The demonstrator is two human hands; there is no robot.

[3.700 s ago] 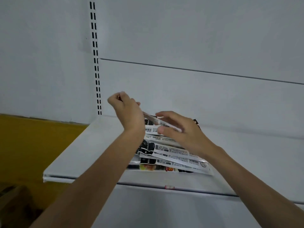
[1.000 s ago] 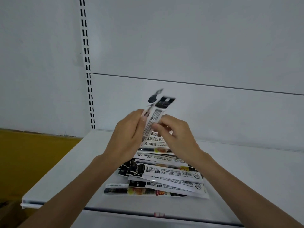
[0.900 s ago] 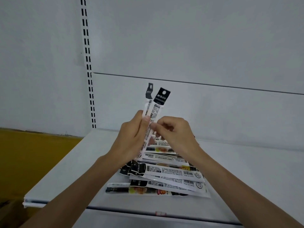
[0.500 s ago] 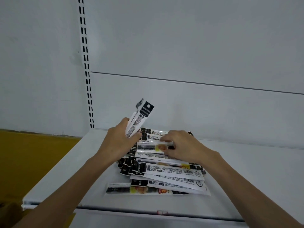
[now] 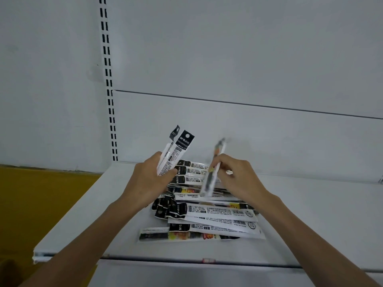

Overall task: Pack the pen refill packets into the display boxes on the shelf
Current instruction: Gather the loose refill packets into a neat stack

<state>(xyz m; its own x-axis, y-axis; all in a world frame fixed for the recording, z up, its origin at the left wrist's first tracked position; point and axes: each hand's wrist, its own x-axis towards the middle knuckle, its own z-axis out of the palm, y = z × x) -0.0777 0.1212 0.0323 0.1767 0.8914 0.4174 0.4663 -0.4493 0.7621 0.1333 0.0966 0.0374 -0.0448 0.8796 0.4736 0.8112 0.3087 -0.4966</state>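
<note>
A loose pile of pen refill packets [image 5: 211, 214], long white strips with black ends and barcodes, lies on the white shelf [image 5: 87, 220]. My left hand [image 5: 145, 183] grips two upright packets [image 5: 176, 150] above the pile's left side. My right hand [image 5: 238, 179] pinches another packet [image 5: 213, 170], blurred and tilted upright over the pile's far part. No display box is in view.
A white back panel [image 5: 228, 59] with a slotted upright [image 5: 108, 83] rises behind the shelf. A yellow surface [image 5: 41, 199] lies to the left, lower down. The shelf's front edge [image 5: 165, 259] runs below the pile, with bare shelf to the right.
My right hand, which was resting on the pile half a second ago, has lifted one packet off it. My left hand keeps its two packets upright.
</note>
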